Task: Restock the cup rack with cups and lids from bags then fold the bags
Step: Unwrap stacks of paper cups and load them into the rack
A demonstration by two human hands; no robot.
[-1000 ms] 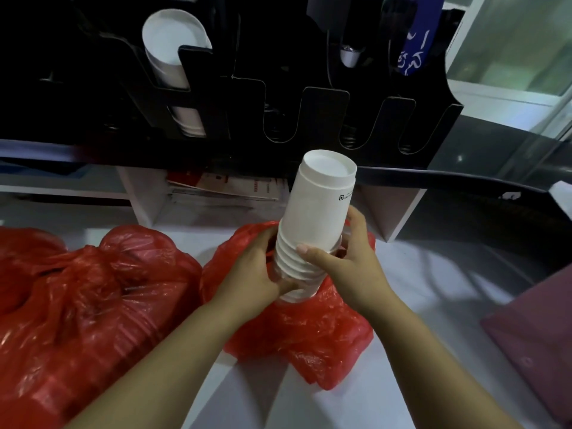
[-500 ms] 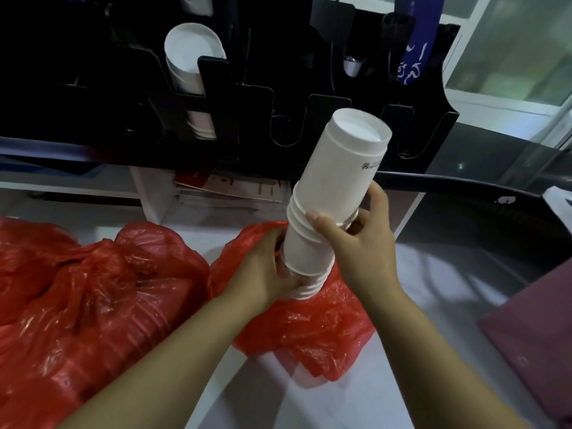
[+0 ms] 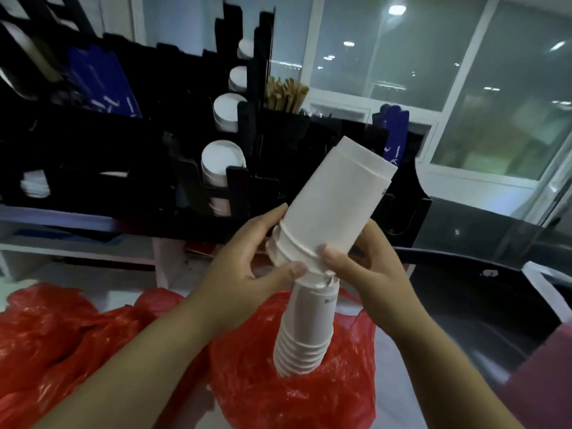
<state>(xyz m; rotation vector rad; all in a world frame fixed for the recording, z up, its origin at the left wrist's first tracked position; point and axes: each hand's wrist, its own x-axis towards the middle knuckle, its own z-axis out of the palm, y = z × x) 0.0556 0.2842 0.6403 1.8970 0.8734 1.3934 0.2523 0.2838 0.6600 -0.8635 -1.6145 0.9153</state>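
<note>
An inverted white cup stack point(image 3: 334, 209) leaned rightward, rims just over a lower stack point(image 3: 305, 335) standing in a red bag point(image 3: 309, 404) — a second, crumpled red bag point(image 3: 62, 335) lay toward the left edge of the tabletop point(image 3: 399, 376).

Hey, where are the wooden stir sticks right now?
Head view, upper centre: the wooden stir sticks stand in the black rack, just right of the racked white cups, above the hand-held cup stack.

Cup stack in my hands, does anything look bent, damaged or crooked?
Yes. The upper cup stack, held by the left hand and right hand, tilts right, off the lower stack standing in the red bag. A rim at the break looks crumpled.
</note>
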